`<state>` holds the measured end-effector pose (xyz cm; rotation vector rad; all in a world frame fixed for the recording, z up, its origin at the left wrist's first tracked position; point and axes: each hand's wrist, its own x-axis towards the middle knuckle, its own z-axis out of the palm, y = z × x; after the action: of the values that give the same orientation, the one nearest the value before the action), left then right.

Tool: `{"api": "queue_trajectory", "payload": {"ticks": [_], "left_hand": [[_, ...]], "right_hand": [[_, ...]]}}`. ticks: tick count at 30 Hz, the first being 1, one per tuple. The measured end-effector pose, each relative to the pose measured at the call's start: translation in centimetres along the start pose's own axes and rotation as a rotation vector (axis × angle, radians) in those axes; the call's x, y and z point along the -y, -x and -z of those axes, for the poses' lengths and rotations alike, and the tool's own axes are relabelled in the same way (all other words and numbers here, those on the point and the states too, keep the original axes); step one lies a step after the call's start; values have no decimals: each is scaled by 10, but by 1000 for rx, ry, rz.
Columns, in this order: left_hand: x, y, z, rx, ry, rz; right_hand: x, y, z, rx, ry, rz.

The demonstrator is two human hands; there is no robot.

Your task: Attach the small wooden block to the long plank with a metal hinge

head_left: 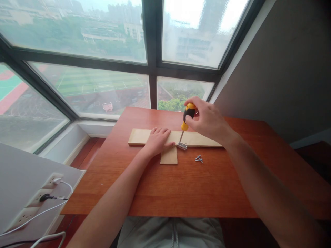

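Note:
My left hand point(157, 140) lies flat, fingers spread, on a long pale wooden board point(201, 139) that crosses a short wooden piece point(169, 156) on the red-brown table point(186, 186). My right hand point(207, 119) is closed round the yellow-and-black handle of a screwdriver point(186, 119), held nearly upright. Its tip stands on a small metal bracket point(182, 146) at the joint of the two boards, just right of my left thumb.
A few loose screws point(198, 158) lie on the table right of the short piece. Large windows stand behind the table, a grey wall to the right. At lower left a power strip point(38, 198) has white and black cables plugged in.

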<state>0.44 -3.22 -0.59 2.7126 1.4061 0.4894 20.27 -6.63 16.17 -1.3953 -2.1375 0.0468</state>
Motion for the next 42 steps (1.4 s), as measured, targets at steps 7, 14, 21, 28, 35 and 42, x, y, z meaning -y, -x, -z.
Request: {"api": "queue_trajectory", "payload": {"ticks": [7,14,21,28,35,42], "left_hand": [[0,0,0,0,4,0],[-1,0,0,-7,1,-1],[-2,0,1,-19,12,-1],[-5,0,5,-16,18,2],[-5,0,4,-15,13,5],[-4,0,3,-20,10,0]], "right_hand": [[-17,0,10,-142,-202,-95],[-36,1,4,-132,-780,-75],[-28,23,-57,426,253,-92],[-30,33,-94,614,434,-90],[-24,29,-96,684,442,-26],[-23,25,-91,695,430,71]]}}
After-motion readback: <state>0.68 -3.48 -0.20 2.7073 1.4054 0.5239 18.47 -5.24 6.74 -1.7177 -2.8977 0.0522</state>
